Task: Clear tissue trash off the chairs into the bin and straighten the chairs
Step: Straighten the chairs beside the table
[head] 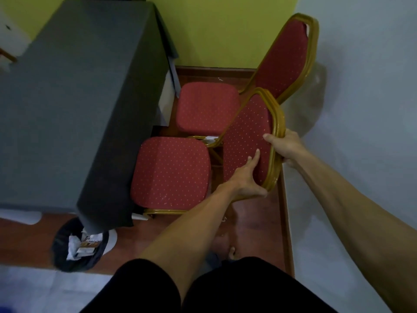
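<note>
A person clasps the backrest of a red, gold-dotted padded chair with a gold metal frame (246,141) just right of a table draped in dark grey cloth (79,98). The left hand (246,179) stretches its fingers along the padding with the thumb hooked under the frame, while the right hand (286,147) wraps the frame's outer edge. Both seats look free of tissue, and the black-lined round bin (58,240) at the table's near corner holds white scraps. A pale scrap (208,138) between this chair and the matching second chair (207,107), farther along the table, may remain. Straightening appears under way. The reddish-brown floor (252,222) meets green and pale walls beyond the table.
</note>
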`<state>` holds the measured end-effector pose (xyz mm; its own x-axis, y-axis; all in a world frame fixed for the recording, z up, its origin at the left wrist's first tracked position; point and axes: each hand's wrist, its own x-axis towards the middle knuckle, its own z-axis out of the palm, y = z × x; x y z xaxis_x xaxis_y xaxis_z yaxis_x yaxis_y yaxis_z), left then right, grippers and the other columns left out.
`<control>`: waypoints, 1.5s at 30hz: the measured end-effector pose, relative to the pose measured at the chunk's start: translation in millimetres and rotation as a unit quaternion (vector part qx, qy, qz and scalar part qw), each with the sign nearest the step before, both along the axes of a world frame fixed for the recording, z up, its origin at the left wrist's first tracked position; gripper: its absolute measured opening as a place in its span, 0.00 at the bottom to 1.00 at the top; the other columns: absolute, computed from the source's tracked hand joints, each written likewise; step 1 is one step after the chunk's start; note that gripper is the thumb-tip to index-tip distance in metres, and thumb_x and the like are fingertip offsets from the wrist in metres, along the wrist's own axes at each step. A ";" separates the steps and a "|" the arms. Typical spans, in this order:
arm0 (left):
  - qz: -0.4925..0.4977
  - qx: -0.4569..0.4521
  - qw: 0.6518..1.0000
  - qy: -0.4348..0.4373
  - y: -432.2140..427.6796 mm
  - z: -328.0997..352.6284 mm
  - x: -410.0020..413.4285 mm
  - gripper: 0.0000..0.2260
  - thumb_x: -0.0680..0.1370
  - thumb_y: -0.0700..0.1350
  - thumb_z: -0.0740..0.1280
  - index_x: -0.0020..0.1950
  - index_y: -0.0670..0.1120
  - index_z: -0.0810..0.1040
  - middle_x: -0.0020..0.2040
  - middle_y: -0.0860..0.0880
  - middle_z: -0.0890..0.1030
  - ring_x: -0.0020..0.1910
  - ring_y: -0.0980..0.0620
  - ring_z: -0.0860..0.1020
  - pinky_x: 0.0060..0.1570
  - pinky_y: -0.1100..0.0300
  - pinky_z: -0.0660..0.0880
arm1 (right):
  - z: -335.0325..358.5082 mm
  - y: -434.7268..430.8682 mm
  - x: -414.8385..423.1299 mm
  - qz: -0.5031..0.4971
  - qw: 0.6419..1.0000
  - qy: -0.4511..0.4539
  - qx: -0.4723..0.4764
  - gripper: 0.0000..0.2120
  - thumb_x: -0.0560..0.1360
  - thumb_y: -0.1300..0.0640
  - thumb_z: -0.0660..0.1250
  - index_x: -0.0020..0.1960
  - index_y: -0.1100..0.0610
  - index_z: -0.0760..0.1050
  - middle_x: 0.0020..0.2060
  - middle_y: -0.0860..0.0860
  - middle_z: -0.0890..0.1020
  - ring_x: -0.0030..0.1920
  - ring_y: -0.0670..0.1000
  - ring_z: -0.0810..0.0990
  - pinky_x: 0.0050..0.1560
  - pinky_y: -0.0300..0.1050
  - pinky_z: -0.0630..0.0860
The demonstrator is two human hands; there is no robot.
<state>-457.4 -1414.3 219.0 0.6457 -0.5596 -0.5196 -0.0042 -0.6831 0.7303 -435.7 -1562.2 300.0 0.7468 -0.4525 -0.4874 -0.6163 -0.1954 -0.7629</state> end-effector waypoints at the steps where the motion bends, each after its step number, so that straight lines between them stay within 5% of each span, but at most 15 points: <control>1: 0.003 -0.002 1.000 0.000 -0.4 0.5 -0.7 0.63 0.60 0.51 0.79 0.76 0.67 0.33 0.82 0.45 0.44 0.80 0.43 0.50 0.76 0.45 0.60 | 0.3 -0.3 -0.1 0.000 1.000 0.002 0.008 0.13 0.77 0.52 0.70 0.61 0.51 0.78 0.51 0.51 0.82 0.51 0.54 0.81 0.52 0.51 0.77; 9: 0.022 -0.016 1.000 -0.008 -9.1 -1.7 -14.3 0.63 0.62 0.47 0.80 0.78 0.62 0.32 0.82 0.44 0.44 0.80 0.43 0.51 0.75 0.46 0.62 | -1.7 -14.5 -8.0 0.049 0.998 0.030 0.019 0.12 0.78 0.52 0.70 0.60 0.51 0.77 0.49 0.49 0.84 0.47 0.51 0.83 0.43 0.49 0.80; 11: 0.038 0.003 0.999 -0.020 -21.0 1.2 -25.0 0.63 0.64 0.46 0.79 0.78 0.58 0.30 0.82 0.44 0.41 0.81 0.41 0.48 0.76 0.44 0.58 | -0.6 -20.0 -5.7 0.079 0.996 0.047 -0.004 0.12 0.77 0.52 0.70 0.59 0.52 0.77 0.49 0.50 0.84 0.49 0.53 0.83 0.47 0.54 0.82; 15: 0.077 -0.002 0.997 -0.005 -40.5 2.9 -36.3 0.61 0.67 0.49 0.77 0.78 0.54 0.28 0.81 0.46 0.35 0.80 0.42 0.39 0.77 0.42 0.51 | 0.5 -28.3 4.0 0.105 0.991 0.078 -0.010 0.11 0.74 0.55 0.72 0.54 0.53 0.76 0.47 0.53 0.84 0.47 0.54 0.84 0.40 0.50 0.82; 22: 0.151 0.015 0.988 0.018 -65.0 13.4 -27.7 0.56 0.70 0.40 0.73 0.79 0.56 0.31 0.82 0.48 0.37 0.80 0.40 0.41 0.77 0.39 0.51 | 6.9 -47.9 43.5 0.114 0.989 0.083 0.051 0.10 0.77 0.56 0.70 0.56 0.56 0.77 0.46 0.55 0.85 0.45 0.54 0.84 0.35 0.46 0.76; 26: 0.186 0.002 0.982 0.040 -80.0 19.8 -12.0 0.57 0.69 0.41 0.74 0.78 0.60 0.32 0.82 0.48 0.38 0.80 0.39 0.41 0.76 0.41 0.52 | 6.3 -63.1 64.7 0.126 0.987 0.078 0.064 0.11 0.74 0.60 0.70 0.56 0.59 0.78 0.47 0.58 0.86 0.46 0.58 0.85 0.41 0.52 0.82; 30: 0.195 0.010 0.980 0.035 -78.1 20.8 -8.2 0.58 0.66 0.43 0.75 0.78 0.63 0.33 0.82 0.47 0.41 0.81 0.41 0.44 0.76 0.41 0.55 | 2.7 -64.2 69.8 0.129 0.985 0.059 0.095 0.11 0.74 0.61 0.70 0.56 0.57 0.79 0.46 0.55 0.85 0.44 0.56 0.83 0.38 0.48 0.78; 36: 0.206 0.029 0.978 0.017 -36.2 23.3 -9.9 0.56 0.65 0.48 0.76 0.79 0.66 0.39 0.82 0.45 0.55 0.79 0.43 0.59 0.74 0.50 0.64 | -0.8 -32.0 63.9 0.151 0.979 0.054 0.122 0.09 0.71 0.61 0.71 0.51 0.61 0.79 0.45 0.59 0.86 0.39 0.59 0.84 0.50 0.70 0.80; 40: 0.253 0.047 0.966 -0.013 -23.4 30.3 -10.6 0.52 0.67 0.36 0.71 0.82 0.57 0.44 0.80 0.43 0.60 0.76 0.43 0.63 0.72 0.56 0.65 | 1.6 -12.9 71.9 0.177 0.973 0.050 0.136 0.12 0.71 0.64 0.71 0.53 0.66 0.77 0.41 0.61 0.83 0.36 0.59 0.84 0.34 0.57 0.83; 45: 0.280 0.031 0.960 -0.004 -29.3 29.5 -24.9 0.49 0.68 0.37 0.68 0.81 0.58 0.44 0.81 0.43 0.55 0.79 0.44 0.57 0.75 0.51 0.61 | 1.0 -17.4 75.3 0.219 0.963 0.066 0.144 0.06 0.71 0.66 0.70 0.47 0.64 0.77 0.36 0.60 0.82 0.34 0.58 0.84 0.32 0.55 0.82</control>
<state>-482.3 -1443.6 248.5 0.8401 -0.0922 -0.5346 0.3707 -0.6219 0.6898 -360.4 -1579.6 300.9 0.7580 0.0593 -0.6495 -0.6185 -0.2508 -0.7447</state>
